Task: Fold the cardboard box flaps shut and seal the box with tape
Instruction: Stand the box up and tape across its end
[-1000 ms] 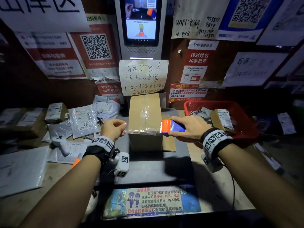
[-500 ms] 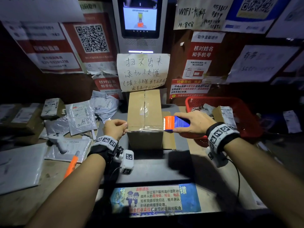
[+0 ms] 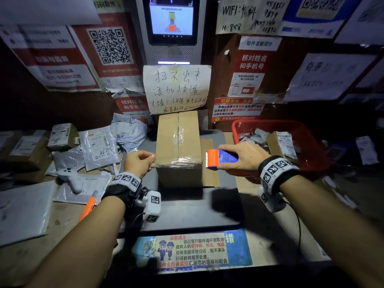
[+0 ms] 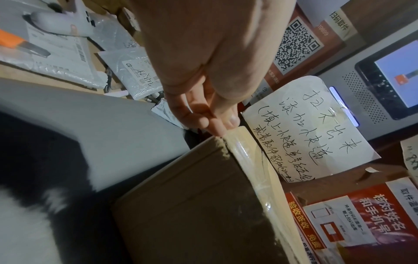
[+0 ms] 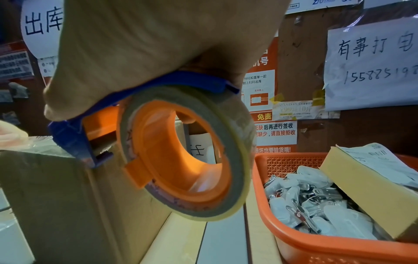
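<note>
A brown cardboard box (image 3: 178,142) stands on a grey scale platform (image 3: 187,206), flaps folded shut, clear tape along the centre seam. A strip of clear tape (image 3: 178,162) crosses its near top edge. My left hand (image 3: 141,163) pinches the tape's end at the box's near left corner (image 4: 222,142). My right hand (image 3: 239,155) grips a blue and orange tape dispenser (image 3: 218,160) just off the box's right edge. In the right wrist view the dispenser (image 5: 176,153) carries a roll of clear tape (image 5: 239,135), its blue front end touching the box's top right corner (image 5: 68,196).
A red basket (image 3: 280,125) with clips and a small labelled parcel (image 3: 280,142) stands right of the box. Mail bags (image 3: 99,146), small parcels, a white handheld scanner (image 3: 70,179) and an orange-handled knife (image 3: 88,206) lie left. A flat cardboard piece (image 3: 209,163) lies under the box's right side.
The dispenser has moved right across the box's near edge, from over the top to past the right side, drawing tape. The left hand has shifted in to the box's left corner.
</note>
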Demonstrator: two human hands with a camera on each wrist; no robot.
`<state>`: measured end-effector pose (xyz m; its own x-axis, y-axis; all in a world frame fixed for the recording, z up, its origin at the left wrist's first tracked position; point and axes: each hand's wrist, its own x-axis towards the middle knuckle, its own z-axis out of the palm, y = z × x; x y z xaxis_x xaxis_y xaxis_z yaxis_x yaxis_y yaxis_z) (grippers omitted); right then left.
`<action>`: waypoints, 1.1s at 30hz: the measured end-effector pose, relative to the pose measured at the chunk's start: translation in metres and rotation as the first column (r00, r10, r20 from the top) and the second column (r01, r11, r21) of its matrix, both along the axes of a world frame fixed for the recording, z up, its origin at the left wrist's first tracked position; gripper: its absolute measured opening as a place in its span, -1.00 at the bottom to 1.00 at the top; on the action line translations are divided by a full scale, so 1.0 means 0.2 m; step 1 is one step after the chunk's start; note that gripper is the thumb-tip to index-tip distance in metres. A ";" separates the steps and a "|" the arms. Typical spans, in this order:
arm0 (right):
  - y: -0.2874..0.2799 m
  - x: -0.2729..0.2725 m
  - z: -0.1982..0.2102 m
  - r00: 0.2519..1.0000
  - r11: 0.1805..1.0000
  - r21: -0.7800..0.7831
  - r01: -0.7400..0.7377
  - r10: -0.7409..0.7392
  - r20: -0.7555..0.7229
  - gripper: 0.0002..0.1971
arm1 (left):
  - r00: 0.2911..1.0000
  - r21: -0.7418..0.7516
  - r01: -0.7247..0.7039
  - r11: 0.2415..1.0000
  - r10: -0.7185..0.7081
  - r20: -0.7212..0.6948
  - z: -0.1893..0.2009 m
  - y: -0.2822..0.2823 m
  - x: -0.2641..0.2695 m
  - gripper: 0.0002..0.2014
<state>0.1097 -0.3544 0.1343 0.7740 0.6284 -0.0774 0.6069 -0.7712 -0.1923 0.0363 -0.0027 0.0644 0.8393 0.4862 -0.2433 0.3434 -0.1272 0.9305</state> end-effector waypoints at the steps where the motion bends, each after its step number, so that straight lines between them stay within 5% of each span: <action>1: 0.01 0.00 0.00 1.000 1.000 -0.004 -0.004 0.004 0.013 -0.32 | 1.000 -0.011 0.006 1.000 -0.006 0.000 0.00 0.01 0.00 -0.90; 21: 0.05 0.01 -0.04 1.000 0.999 -0.034 -0.002 0.002 0.004 -0.26 | 0.989 -0.189 -0.110 0.976 0.090 -0.114 -0.04 -0.04 -0.02 -0.94; 25: 0.07 0.02 -0.05 1.000 0.998 -0.067 0.001 0.000 0.007 -0.22 | 0.988 -0.061 -0.132 0.989 0.126 -0.092 -0.04 -0.05 -0.02 -0.93; 29: 0.03 0.02 -0.04 0.999 0.992 -0.126 0.027 -0.022 0.039 -0.21 | 0.981 0.085 -0.081 0.993 0.094 -0.167 -0.04 -0.04 -0.07 -0.53; 31: 0.01 0.01 -0.03 0.999 0.992 -0.123 0.039 -0.034 0.038 -0.23 | 0.980 0.192 -0.017 0.981 0.054 -0.192 -0.02 -0.04 -0.11 -0.60; 33: 0.01 0.00 -0.02 0.999 0.992 -0.123 0.037 -0.033 0.035 -0.24 | 0.993 0.298 -0.092 0.950 0.111 -0.048 0.02 -0.06 -0.12 -0.82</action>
<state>0.1106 -0.3533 0.1301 0.7990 0.5878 -0.1270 0.5831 -0.8089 -0.0751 0.0132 -0.0141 0.0682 0.7693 0.6260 -0.1274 0.4260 -0.3540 0.8326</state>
